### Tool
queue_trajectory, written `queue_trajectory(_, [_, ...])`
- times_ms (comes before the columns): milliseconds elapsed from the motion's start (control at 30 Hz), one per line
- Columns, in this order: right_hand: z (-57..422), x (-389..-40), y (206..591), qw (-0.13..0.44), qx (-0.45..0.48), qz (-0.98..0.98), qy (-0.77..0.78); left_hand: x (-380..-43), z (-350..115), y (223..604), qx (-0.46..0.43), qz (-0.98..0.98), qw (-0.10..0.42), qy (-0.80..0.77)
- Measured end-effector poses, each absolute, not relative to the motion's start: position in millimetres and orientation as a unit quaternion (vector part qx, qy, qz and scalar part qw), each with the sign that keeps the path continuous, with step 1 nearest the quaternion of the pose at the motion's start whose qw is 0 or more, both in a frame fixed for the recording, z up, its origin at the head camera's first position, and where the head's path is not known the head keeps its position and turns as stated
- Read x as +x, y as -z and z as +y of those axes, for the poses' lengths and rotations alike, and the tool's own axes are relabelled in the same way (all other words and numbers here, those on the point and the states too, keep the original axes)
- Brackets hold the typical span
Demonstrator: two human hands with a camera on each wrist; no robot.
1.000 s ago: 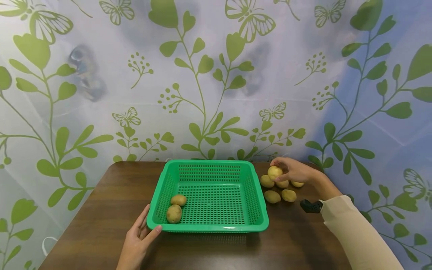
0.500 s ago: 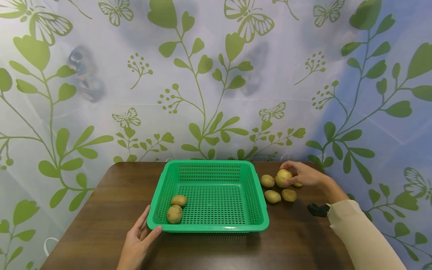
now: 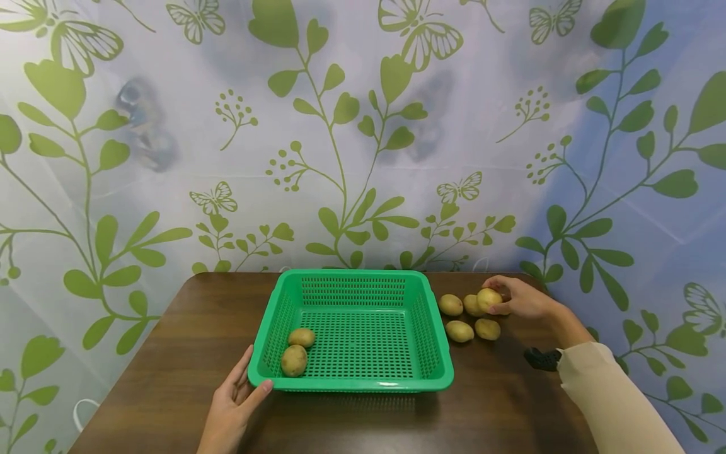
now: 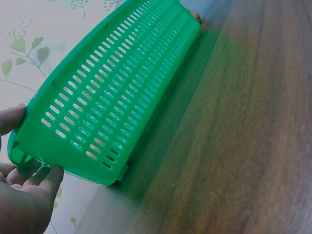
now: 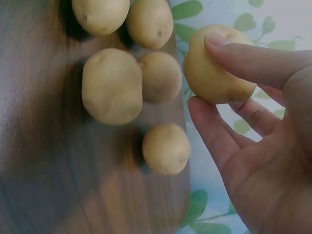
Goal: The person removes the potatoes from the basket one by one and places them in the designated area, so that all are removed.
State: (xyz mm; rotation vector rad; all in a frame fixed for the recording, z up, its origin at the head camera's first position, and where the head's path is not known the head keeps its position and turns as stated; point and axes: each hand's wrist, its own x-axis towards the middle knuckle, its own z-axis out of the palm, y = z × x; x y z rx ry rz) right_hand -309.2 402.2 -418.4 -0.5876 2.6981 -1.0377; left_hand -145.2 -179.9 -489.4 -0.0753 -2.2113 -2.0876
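My right hand [image 3: 523,297] pinches a round yellow potato [image 5: 219,68] between thumb and fingertips. In the head view it is above the right side of the table, overlapping the loose potatoes there. Several potatoes [image 5: 113,87] lie below it on the wood. My left hand [image 3: 229,403] grips the front left corner of a green plastic basket [image 3: 351,384], thumb on the rim and fingers around the outside. Two potatoes sit inside the basket at its left: a smaller one [image 3: 302,337] behind a rounder one [image 3: 293,360].
The basket stands on a dark brown wooden table [image 3: 170,366]. A curtain [image 3: 363,126] with green leaves and butterflies hangs behind it and along the right side. A black wrist strap piece [image 3: 541,359] shows beside the right sleeve [image 3: 612,397].
My right hand has carried the potato to the right and slightly nearer, across the loose potatoes. The left hand and basket have stayed put.
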Motion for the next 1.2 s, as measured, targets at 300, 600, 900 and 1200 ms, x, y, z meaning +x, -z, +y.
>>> queue_trajectory(300, [422.8, -300.5, 432.2, 0.106, -0.141, 0.908, 0.381, -144.4, -178.5, 486.5, -0.009, -0.733, 0.041, 0.679])
queue_trajectory(600, [439.5, -291.2, 445.2, 0.098, -0.116, 0.913, 0.380, -144.3, -178.9, 488.4, -0.018, -0.726, 0.050, 0.686])
queue_trajectory(900, [450.5, -283.8, 466.7, 0.100, -0.107, 0.899, 0.414, -144.5, -179.7, 490.4, -0.016, -0.726, 0.047, 0.686])
queue_trajectory(1200, [453.7, -279.4, 478.5, 0.089, -0.084, 0.919, 0.374, -144.8, -180.0, 488.2, -0.009, -0.739, 0.044, 0.672])
